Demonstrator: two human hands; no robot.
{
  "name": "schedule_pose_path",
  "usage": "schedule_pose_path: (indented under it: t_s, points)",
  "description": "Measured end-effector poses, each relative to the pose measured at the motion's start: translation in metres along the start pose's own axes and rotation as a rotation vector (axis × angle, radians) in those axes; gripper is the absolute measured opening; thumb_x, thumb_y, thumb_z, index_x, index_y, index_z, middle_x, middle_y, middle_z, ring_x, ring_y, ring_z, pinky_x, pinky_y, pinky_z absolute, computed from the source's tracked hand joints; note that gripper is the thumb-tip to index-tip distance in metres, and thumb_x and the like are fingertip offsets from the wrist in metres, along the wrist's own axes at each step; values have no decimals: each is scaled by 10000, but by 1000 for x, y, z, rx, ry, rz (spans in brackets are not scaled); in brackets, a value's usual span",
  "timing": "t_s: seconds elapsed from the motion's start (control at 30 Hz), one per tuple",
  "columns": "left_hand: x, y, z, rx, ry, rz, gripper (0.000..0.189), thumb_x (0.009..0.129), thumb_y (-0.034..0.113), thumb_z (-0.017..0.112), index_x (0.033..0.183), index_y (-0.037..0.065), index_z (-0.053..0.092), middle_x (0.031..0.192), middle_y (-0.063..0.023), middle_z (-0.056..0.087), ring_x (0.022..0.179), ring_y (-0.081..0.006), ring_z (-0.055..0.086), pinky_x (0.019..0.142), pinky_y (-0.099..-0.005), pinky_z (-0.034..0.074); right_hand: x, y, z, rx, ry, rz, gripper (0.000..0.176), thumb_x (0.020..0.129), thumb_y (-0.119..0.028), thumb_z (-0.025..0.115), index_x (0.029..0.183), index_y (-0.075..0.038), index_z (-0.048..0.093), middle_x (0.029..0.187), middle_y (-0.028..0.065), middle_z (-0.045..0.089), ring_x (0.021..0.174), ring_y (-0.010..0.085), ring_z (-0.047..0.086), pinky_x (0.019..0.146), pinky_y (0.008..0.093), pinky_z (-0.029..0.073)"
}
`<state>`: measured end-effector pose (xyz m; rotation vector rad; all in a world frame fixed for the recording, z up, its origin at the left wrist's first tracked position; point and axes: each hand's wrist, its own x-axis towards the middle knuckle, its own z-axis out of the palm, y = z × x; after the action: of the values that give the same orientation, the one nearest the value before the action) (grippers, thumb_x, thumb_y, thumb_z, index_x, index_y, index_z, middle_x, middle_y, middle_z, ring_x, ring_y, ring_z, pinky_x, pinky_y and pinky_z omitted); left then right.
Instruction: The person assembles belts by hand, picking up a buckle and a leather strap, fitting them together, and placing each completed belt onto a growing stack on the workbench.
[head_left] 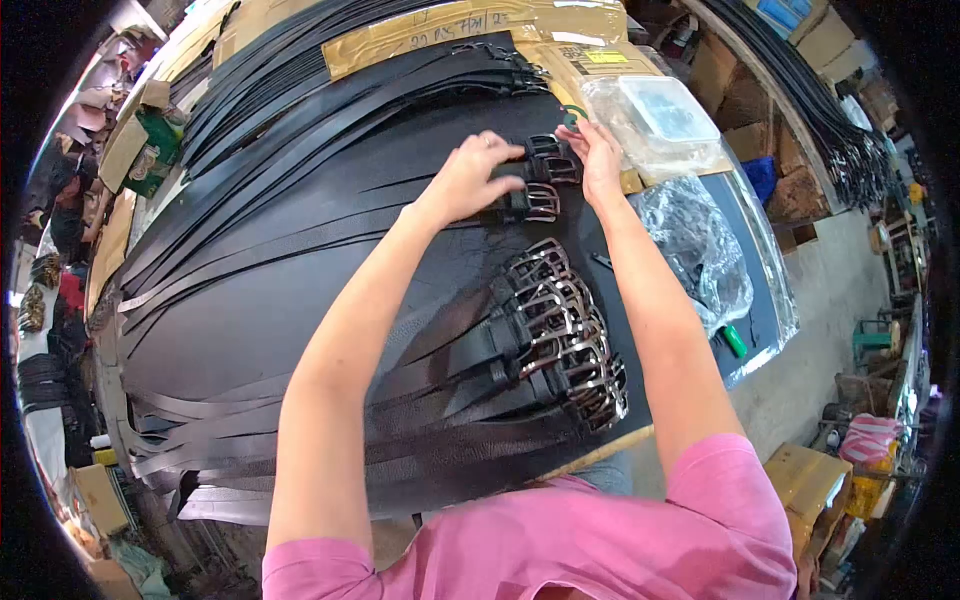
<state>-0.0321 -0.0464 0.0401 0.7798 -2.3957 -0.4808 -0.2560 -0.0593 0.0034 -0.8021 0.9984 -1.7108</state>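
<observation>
My left grip is clenched on the lower buckle of a black belt. At its two o'clock, my right grip pinches the upper buckle. A row of buckles lies at six o'clock. Plastic bags crowd the tabletop at four o'clock.
</observation>
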Motion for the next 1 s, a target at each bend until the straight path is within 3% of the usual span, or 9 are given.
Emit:
schedule_pose_path:
  t_s: [0.13, 0.27, 0.37, 0.43, 0.5, 0.6, 0.77, 0.9, 1.0]
  points:
    - [-21, 15, 15, 34, -122, 36, 597, 724, 305, 763, 1211, 18, 571, 1124, -161, 540, 1092, -327, 491, 933, -396, 414, -54, -41, -3, -78, 26, 160, 289, 924, -288, 542, 1075, -41, 543, 1100, 153, 645, 1067, 234, 590, 929, 372, 432]
    - [-16, 3, 34, 40, -140, -60, 587, 714, 326, 773, 1180, 23, 583, 1077, -179, 519, 1084, -345, 487, 924, -396, 420, -107, -70, -9, 85, -3, 285, 277, 929, -281, 533, 1094, -57, 531, 1167, 190, 605, 1076, 292, 585, 951, 402, 428]
    - [-8, -1, 23, -42, -104, -52, 555, 726, 313, 768, 1161, 18, 585, 1036, -197, 514, 1056, -359, 494, 921, -391, 420, -137, -91, -22, 134, -37, 264, 331, 950, -262, 499, 1177, -25, 539, 1100, 164, 639, 1028, 242, 608, 903, 368, 445]
    - [-6, 2, 13, -97, -90, -81, 531, 718, 302, 768, 1138, 28, 591, 1042, -208, 518, 1037, -362, 502, 917, -387, 423, -150, -103, -36, 136, -12, 229, 266, 945, -243, 520, 1073, -13, 553, 1089, 193, 638, 1030, 265, 614, 904, 370, 457]
    - [-9, 5, 12, 39, -227, -39, 518, 746, 294, 753, 1159, 45, 563, 1095, -158, 515, 1078, -320, 494, 937, -406, 401, -162, -111, -52, 138, -26, 201, 235, 943, -233, 528, 1023, -14, 555, 1080, 195, 642, 1023, 272, 619, 898, 367, 460]
    - [-16, 40, 18, 326, -316, -287, 538, 733, 292, 757, 1190, 151, 511, 1175, -140, 493, 1171, -356, 468, 917, -506, 422, -171, -118, -65, 132, -19, 189, 203, 945, -217, 519, 1000, -26, 561, 1088, 206, 638, 1031, 290, 618, 921, 389, 454]
    - [-13, 44, 35, 416, -282, -341, 625, 605, 299, 827, 1129, 102, 550, 1135, -178, 515, 1107, -383, 497, 858, -515, 469, -173, -110, -81, 224, -177, 261, 229, 967, -234, 485, 1040, -30, 558, 1240, 229, 551, 1210, 338, 504, 1014, 409, 392]
    - [-19, 33, 33, 330, -194, -276, 558, 601, 278, 828, 1060, 58, 598, 1094, -198, 513, 1119, -371, 486, 886, -465, 468, -164, -101, -62, 319, -262, 404, 293, 974, -269, 466, 1160, -52, 528, 1315, 200, 509, 1282, 347, 420, 1039, 445, 356]
    - [-22, 33, 11, 204, -75, -71, 550, 636, 250, 809, 1083, 18, 587, 1079, -190, 529, 1089, -353, 501, 934, -415, 443, -152, -93, -48, 292, -303, 415, 352, 960, -282, 485, 1242, -73, 503, 1286, 191, 537, 1251, 341, 447, 1024, 455, 362]
